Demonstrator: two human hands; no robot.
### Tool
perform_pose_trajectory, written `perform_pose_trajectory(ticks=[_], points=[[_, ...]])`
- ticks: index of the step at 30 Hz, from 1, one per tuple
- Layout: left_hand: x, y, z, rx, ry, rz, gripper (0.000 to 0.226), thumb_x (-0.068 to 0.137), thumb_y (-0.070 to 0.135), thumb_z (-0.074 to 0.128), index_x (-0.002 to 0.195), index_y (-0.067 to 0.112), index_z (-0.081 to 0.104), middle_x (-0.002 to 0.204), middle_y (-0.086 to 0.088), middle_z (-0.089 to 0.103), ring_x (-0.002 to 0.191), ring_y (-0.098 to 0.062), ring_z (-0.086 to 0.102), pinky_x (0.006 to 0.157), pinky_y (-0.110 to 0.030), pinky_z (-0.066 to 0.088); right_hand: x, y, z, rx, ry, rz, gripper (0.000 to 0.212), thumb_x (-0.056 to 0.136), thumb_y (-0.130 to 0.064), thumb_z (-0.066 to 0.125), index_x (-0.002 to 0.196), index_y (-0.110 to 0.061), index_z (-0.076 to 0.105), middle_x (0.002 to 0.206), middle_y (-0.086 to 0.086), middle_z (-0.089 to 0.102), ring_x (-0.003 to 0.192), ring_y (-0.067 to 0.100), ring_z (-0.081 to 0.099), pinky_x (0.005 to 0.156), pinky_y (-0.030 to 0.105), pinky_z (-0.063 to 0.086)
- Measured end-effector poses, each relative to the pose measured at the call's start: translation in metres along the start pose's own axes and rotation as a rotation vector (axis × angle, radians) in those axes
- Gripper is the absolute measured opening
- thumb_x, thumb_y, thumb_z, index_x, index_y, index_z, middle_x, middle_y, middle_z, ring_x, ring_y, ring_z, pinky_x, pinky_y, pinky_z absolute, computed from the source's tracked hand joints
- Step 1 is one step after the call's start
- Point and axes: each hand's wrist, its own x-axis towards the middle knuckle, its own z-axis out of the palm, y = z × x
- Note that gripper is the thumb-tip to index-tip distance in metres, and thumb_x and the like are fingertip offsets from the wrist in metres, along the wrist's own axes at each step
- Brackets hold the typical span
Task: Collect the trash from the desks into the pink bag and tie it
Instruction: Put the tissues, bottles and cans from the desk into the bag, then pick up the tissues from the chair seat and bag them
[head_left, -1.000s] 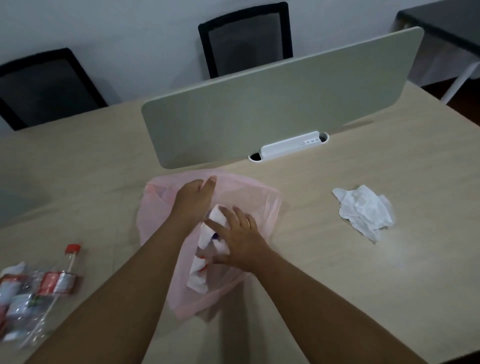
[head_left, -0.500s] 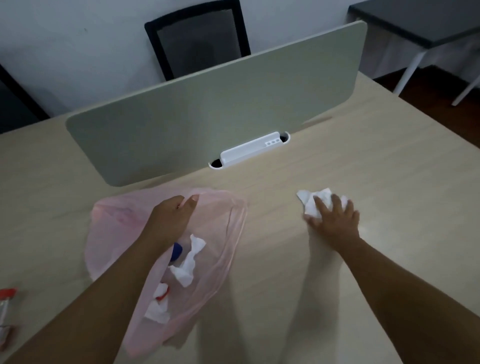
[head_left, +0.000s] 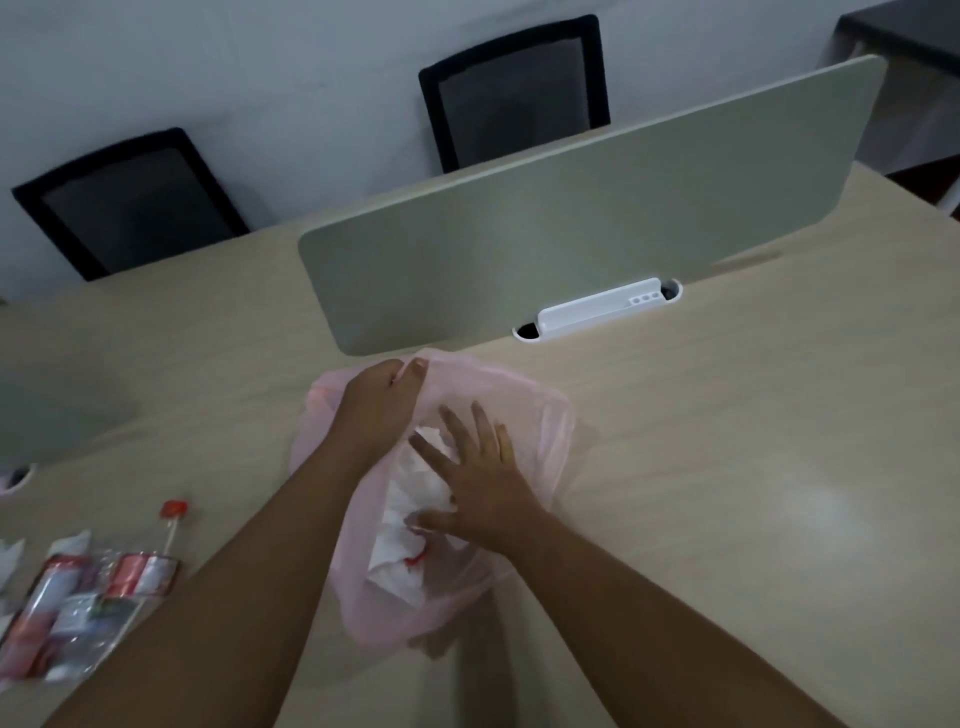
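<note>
The pink bag (head_left: 524, 415) lies open on the desk (head_left: 727, 467) at frame centre, just below the divider (head_left: 571, 218). My left hand (head_left: 382, 405) pinches the bag's upper rim between thumb and fingers, holding the mouth open. My right hand (head_left: 480, 488) is spread flat, fingers apart, gripping nothing, resting over the mouth on crumpled white tissue (head_left: 410, 514) inside (some pieces show red marks). At lower left of the frame, well apart from the bag, lie clear bottles (head_left: 88, 603) with red labels. Two chairs (head_left: 514, 88) stand beyond the desk at top.
</note>
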Motion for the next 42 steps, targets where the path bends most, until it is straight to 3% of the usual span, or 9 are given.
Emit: perform_pose_trajectory(ticks=[6,13,18,22,27,30,32,35,42], points=[[-0.006,0.002,-0.010,-0.035,-0.020,0.071,0.046,0.101,0.046,0.037,0.104,0.015,0.070,0.096,-0.003,0.068,0.088,-0.029,0.063,0.083,-0.038,0.052,-0.080,0.064,-0.007,-0.196,0.021,0.259,0.083,0.074,-0.074,0.050,0.147,-0.040,0.031,0.154,0.012,0.035,0.142,0.042,0.026,0.109,0.063,0.026],[-0.029,0.012,0.040,-0.026,-0.152,0.233,0.034,0.100,0.036,0.043,0.079,0.009,0.044,0.067,-0.006,0.050,0.069,-0.030,0.048,0.061,-0.035,0.037,-0.173,0.075,-0.048,-0.316,-0.007,0.576,0.079,0.076,-0.070,0.047,0.147,-0.037,0.033,0.153,0.013,0.036,0.143,0.043,0.025,0.111,0.064,0.020],[-0.064,-0.004,0.093,0.230,-0.297,0.417,0.020,0.099,0.039,0.046,0.111,0.022,0.048,0.094,-0.009,0.067,0.085,-0.035,0.063,0.067,-0.036,0.046,-0.232,0.028,-0.071,-0.288,-0.061,0.821,0.081,0.070,-0.070,0.036,0.143,-0.035,0.037,0.146,0.008,0.044,0.139,0.040,0.033,0.111,0.058,0.026],[-0.093,-0.037,0.128,0.313,-0.383,0.524,0.031,0.098,0.035,0.048,0.124,0.017,0.045,0.109,-0.010,0.065,0.098,-0.035,0.063,0.073,-0.037,0.047,-0.273,-0.022,-0.066,-0.145,-0.366,1.017,0.073,0.077,-0.068,0.040,0.142,-0.035,0.036,0.140,0.001,0.042,0.132,0.030,0.033,0.109,0.048,0.025],[-0.126,-0.091,0.157,0.510,-0.536,0.619,0.037,0.093,0.029,0.056,0.126,0.011,0.054,0.109,-0.015,0.066,0.096,-0.038,0.064,0.079,-0.043,0.053,-0.326,-0.056,-0.046,-0.367,-0.741,1.186,0.063,0.095,-0.046,0.047,0.150,-0.022,0.026,0.153,0.013,0.030,0.141,0.047,0.020,0.112,0.063,0.013],[-0.139,-0.103,0.174,0.548,-0.472,0.761,0.033,0.082,0.011,0.068,0.115,0.005,0.067,0.085,-0.017,0.069,0.074,-0.040,0.067,0.065,-0.045,0.055,-0.340,-0.055,-0.044,-0.432,-0.777,1.258,0.052,0.101,-0.034,0.037,0.150,-0.018,0.030,0.156,0.015,0.027,0.143,0.049,0.014,0.113,0.065,0.008],[-0.149,-0.099,0.184,0.520,-0.412,0.897,0.031,0.082,0.015,0.057,0.108,0.006,0.070,0.074,-0.013,0.065,0.065,-0.037,0.064,0.059,-0.043,0.052,-0.355,-0.056,-0.043,-0.447,-0.824,1.269,0.054,0.101,-0.035,0.037,0.152,-0.020,0.025,0.159,0.014,0.021,0.144,0.049,0.009,0.113,0.066,0.005],[-0.171,-0.084,0.198,0.468,-0.394,1.055,0.044,0.080,0.025,0.040,0.106,0.009,0.072,0.070,-0.010,0.058,0.064,-0.035,0.060,0.058,-0.041,0.048,-0.391,-0.059,-0.041,-0.486,-0.825,1.278,0.059,0.100,-0.042,0.038,0.153,-0.025,0.019,0.161,0.010,0.015,0.145,0.049,0.003,0.113,0.066,0.000],[-0.209,-0.034,0.235,0.440,-0.416,1.200,0.043,0.081,0.027,0.039,0.106,0.016,0.071,0.072,-0.007,0.053,0.066,-0.033,0.055,0.059,-0.041,0.044,-0.466,-0.059,-0.032,-0.373,-0.644,1.316,0.052,0.099,-0.030,0.042,0.149,-0.029,0.028,0.155,0.007,0.030,0.146,0.040,0.009,0.114,0.063,-0.001]])
